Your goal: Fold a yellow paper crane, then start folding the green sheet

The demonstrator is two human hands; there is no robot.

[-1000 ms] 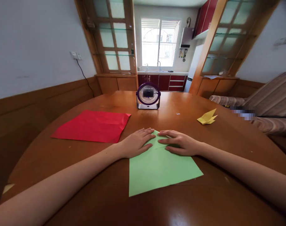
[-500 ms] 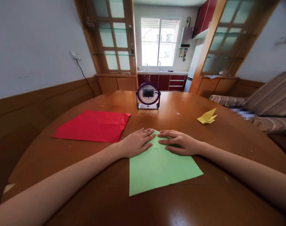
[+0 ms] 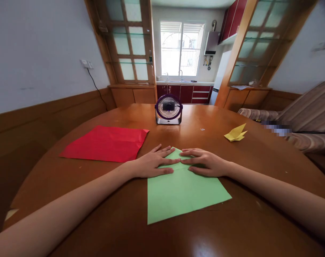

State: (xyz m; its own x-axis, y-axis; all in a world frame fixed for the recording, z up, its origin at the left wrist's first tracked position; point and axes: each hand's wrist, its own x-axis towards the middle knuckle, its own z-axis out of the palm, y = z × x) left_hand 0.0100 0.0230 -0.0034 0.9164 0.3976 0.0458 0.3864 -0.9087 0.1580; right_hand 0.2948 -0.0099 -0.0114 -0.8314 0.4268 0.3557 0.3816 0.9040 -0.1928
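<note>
A sheet of light green paper lies flat on a round, glossy brown wooden bench, directly in front of the person. Its far end is folded into a point, with two flaps meeting along a centre line, so the sheet has a house-like outline: pointed at the far end, square-cornered at the near end. The near part is smooth and unfolded.

Both of the person's bare hands rest on the folded far end. The left hand lies palm down on the left flap, its fingers stretched out flat and slightly spread, pressing the paper and gripping nothing. The right hand lies palm down on the right flap, its fingers extended flat in the same way, closed around nothing. The fingertips of the two hands nearly meet at the centre line.

One sheet of red paper lies flat on the bench to the left, well apart from the green sheet. One small folded yellow paper figure sits to the far right. One small purple desk fan stands upright at the far side of the bench, facing the person. That makes three pieces of paper and one fan.
</note>
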